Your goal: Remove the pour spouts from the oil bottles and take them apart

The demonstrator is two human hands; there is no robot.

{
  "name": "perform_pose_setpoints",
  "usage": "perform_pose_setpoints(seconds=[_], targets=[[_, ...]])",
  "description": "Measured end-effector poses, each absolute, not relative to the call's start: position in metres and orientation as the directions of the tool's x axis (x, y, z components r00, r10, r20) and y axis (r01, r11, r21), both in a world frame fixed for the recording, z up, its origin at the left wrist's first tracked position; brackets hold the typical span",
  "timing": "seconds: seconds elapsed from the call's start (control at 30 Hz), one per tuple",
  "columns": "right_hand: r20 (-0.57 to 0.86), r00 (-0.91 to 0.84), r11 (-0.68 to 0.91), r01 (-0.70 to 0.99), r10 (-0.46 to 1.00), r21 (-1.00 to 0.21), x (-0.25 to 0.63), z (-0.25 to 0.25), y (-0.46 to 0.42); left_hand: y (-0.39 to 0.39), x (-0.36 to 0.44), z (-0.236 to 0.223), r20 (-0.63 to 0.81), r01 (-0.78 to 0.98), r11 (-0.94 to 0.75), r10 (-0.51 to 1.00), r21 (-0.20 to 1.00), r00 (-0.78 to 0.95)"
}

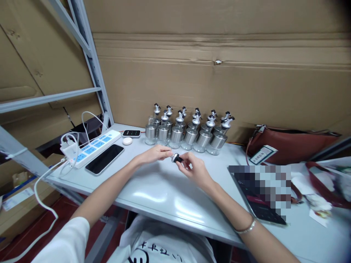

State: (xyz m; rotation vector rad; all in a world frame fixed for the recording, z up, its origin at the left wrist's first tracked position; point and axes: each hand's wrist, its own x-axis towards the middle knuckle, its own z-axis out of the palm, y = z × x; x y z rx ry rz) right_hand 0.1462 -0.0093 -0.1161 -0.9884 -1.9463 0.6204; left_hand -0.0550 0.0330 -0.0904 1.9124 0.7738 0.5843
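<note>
Over the near side of the bottles, a silver-and-black pourer spout (175, 157) is held between my two hands. My right hand (193, 168) pinches its black end with thumb and fingers. My left hand (157, 153) has its fingertips closed at the silver end; the exact grip there is small and partly hidden. Behind them stand several glass oil bottles with steel sleeves (191, 138), upright in two rows. Most carry silver spouts with black flip tips. The front-left bottle (151, 133) shows a bare glass neck.
On the left lie a white power strip (94, 149) with plugged-in cables, a black phone (105, 159), a small display device (131, 133) and a round white object (127, 141). To the right are a tablet (260, 197) and a brown bag (296, 144). Cardboard (170, 73) backs the table.
</note>
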Motion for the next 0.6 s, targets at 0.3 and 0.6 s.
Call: perform_pose_setpoints(seconds=[0.3,0.6], targets=[[-0.056,-0.339,-0.129,-0.195,0.939,-0.972,0.140,-0.115,-0.004,0.028,-0.050,-0.091,0.273,0.450,-0.651,0.707,0.612,0.652],[0.120,-0.248,0.095,-0.111,0.961,-0.989,0.134,-0.113,-0.013,0.033,-0.054,-0.089,0.174,0.407,-0.550,0.724,0.729,0.667]])
